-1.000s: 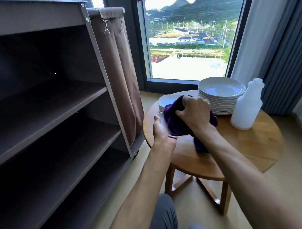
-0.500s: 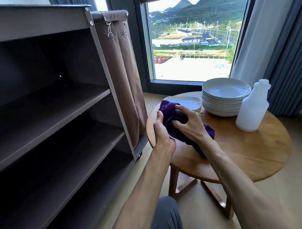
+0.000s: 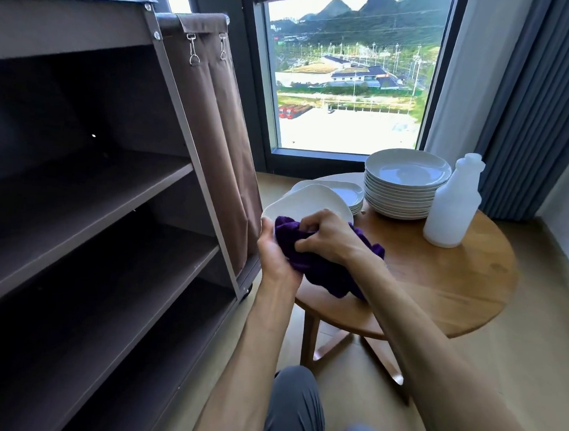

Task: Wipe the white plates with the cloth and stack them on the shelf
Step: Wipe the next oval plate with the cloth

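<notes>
**White plates: first one being wiped, none on the shelf yet**

White plates sit in two piles on a round wooden surface (image 3: pixel 451 285) by a window. One plate (image 3: pixel 309 203) is lifted off the surface and tilted up, held between both hands in front of the person.

The left hand (image 3: pixel 272 250) grips the plate's lower left rim. The right hand (image 3: pixel 327 236) is curled around a bunched purple cloth (image 3: pixel 323 271) and presses it against the plate's lower face. The loose end of the cloth hangs down toward the surface edge.

Progress looks early. The dark brown shelf unit (image 3: pixel 93 189) on the left shows three open shelves, and no plate is visible on any of them. Judging by this, wiping of the held plate is under way, and stacking has not begun.

Counts:
- One plate in the hands.
- One tall stack of plates (image 3: pixel 406 187) at the back of the surface, about ten high; the rims are too close together to count for certain.
- One short pile of plates (image 3: pixel 348 193) just behind the held plate, partly hidden, perhaps three or four.
- One cloth.
- One white plastic bottle (image 3: pixel 454 205), standing just beside the tall stack.
- One shelf unit, with a brown fabric bag (image 3: pixel 215 132) clipped to its side.
</notes>
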Available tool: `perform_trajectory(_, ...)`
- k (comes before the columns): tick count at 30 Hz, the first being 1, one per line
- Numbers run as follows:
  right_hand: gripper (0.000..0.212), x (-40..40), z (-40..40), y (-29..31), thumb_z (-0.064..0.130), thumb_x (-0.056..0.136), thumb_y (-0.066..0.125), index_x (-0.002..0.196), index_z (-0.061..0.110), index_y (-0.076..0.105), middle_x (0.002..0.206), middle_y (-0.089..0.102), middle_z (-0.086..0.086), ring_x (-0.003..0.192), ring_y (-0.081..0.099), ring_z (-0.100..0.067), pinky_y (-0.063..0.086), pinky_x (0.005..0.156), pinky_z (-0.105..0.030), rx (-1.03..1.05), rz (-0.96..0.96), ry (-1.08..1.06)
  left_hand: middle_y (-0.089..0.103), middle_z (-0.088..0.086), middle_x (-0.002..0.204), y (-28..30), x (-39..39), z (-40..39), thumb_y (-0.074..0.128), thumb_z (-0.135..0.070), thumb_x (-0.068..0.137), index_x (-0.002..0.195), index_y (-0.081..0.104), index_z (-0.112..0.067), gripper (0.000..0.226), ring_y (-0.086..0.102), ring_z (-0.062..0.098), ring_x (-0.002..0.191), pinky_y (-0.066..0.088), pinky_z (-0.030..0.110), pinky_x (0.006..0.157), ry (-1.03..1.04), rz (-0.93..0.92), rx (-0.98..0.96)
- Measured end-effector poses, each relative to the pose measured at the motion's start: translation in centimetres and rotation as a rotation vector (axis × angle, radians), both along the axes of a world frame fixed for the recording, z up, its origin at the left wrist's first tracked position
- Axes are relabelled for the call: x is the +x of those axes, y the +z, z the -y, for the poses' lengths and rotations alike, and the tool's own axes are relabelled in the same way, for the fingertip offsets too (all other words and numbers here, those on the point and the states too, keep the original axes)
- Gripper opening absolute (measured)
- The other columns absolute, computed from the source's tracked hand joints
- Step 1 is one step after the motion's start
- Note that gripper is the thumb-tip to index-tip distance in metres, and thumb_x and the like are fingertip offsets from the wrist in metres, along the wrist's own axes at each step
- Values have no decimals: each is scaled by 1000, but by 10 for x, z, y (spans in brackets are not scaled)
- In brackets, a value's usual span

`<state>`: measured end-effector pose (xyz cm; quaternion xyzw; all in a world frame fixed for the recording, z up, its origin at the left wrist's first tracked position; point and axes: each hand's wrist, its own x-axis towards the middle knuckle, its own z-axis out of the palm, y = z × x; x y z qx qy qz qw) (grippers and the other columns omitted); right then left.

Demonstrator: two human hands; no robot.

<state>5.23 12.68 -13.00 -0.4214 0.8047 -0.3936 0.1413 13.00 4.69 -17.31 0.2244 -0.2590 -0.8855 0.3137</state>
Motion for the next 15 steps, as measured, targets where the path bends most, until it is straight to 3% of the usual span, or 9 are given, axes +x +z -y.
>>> perform_trajectory(3,25,-11,-10,-3,14,72,81,57,18,62,54,50,5,55,47,-12,39,55,-24,134,125,-70,72,19,107,2,1,-8,45,-57,100,126,64,-3,63,68,33,100,55,44,93,-3,14,-21)
perform_trajectory(7,13,-36,-19,-11,27,69,81,76,19,73,78,66,-3,81,63,-23,44,69,-27,204,31,-365,63,21,137,1,-2,-8,67,-57,85,142,57,-12,74,63,40,120,54,55,100,50,25,-159)
perform_trajectory(10,28,-51,-21,-17,26,70,74,97,17,73,99,70,-11,97,67,-33,48,77,-31,211,-108,-562,70,15,122,-2,3,-18,64,-50,91,126,67,-18,48,66,36,113,52,56,100,40,58,-280)
perform_trajectory(12,23,-51,-18,-19,21,72,71,94,15,74,98,70,-14,97,67,-37,49,77,-34,153,-157,-592,74,9,108,0,4,-26,54,-40,99,113,71,-23,28,68,30,104,53,53,98,65,65,-302)
perform_trajectory(15,12,-54,-11,-11,20,73,69,83,14,72,88,71,-16,92,67,-40,50,74,-36,-10,-220,-612,78,2,92,3,1,-31,44,-33,107,107,69,-24,27,73,21,85,59,42,81,23,89,-297)
